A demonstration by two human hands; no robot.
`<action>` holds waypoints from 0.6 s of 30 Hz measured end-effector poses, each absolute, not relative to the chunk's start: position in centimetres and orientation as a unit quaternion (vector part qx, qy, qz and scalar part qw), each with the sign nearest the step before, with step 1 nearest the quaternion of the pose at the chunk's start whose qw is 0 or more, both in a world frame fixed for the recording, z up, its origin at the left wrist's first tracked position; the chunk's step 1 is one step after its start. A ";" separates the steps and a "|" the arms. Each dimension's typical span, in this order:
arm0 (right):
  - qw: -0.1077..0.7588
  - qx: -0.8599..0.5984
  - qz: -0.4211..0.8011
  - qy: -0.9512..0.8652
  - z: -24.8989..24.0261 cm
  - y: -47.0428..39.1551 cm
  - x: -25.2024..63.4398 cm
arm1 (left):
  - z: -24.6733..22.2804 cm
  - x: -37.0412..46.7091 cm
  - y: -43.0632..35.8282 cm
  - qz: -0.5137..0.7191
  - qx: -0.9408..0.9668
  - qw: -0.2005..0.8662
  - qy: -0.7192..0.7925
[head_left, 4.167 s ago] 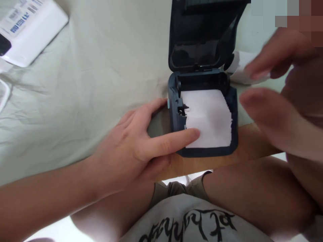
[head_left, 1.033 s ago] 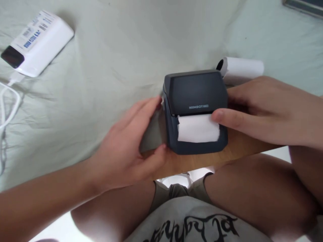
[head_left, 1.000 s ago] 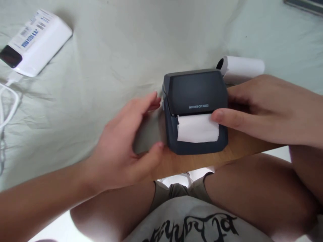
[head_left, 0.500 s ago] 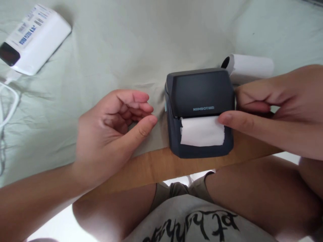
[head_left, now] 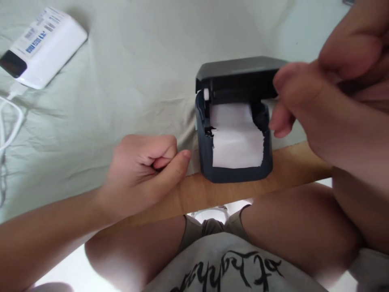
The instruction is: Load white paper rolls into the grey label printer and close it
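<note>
A dark blue label printer [head_left: 237, 175] sits near the front edge, its black lid [head_left: 237, 67] swung up. White label paper [head_left: 238, 148] runs from inside the printer out over its front, with ragged edges. At the lid's right end is my right hand [head_left: 328, 93], thumb on the lid's edge and fingers curled around it, partly hidden. My left hand [head_left: 148, 172] is closed in a loose fist left of the printer, apart from it, with nothing visible in it.
A white power bank [head_left: 57, 48] with a dark display and printed label lies at the far left, a white cable [head_left: 20, 121] plugged into it. Pale green cloth [head_left: 136, 61] covers the table, leaving a wooden edge [head_left: 188, 194] in front of my legs.
The printer lid has gone from closed to raised, showing the paper inside. My right hand has moved up with it. My left hand's fingers have curled in. The paper roll behind is now out of sight.
</note>
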State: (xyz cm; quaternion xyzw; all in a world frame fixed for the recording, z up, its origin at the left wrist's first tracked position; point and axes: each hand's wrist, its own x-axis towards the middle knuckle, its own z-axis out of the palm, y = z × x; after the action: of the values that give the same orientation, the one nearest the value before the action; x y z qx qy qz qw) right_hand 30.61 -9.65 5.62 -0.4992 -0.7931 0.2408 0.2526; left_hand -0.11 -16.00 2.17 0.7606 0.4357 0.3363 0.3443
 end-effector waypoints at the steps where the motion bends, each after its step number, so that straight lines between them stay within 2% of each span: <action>1: 0.266 -0.492 0.252 -0.790 5.3 -9.4 30.5 | 2.0 0.0 -16.0 0.346 0.761 0.332 0.438; 3: 0.270 -0.505 0.260 -0.777 4.9 -8.8 30.4 | 1.8 0.1 -15.9 0.337 0.773 0.326 0.427; 6: 0.235 -0.519 0.201 -0.797 5.1 -8.0 30.0 | 2.1 -0.1 -15.7 0.295 0.805 0.339 0.387; 12: -0.040 -0.520 0.045 -0.852 7.0 -6.4 27.1 | 2.6 -0.7 -15.9 0.267 0.825 0.315 0.385; 18: -0.160 -0.492 0.031 -0.855 7.0 -4.1 27.1 | 2.4 1.8 -16.0 0.223 0.804 0.225 0.503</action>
State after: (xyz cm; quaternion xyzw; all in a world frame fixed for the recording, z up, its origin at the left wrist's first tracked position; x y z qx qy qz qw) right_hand 27.08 -4.06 6.98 -0.4919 -0.8552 0.0305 -0.1603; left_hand 1.83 -16.00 2.42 0.8042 0.5032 0.2226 0.2245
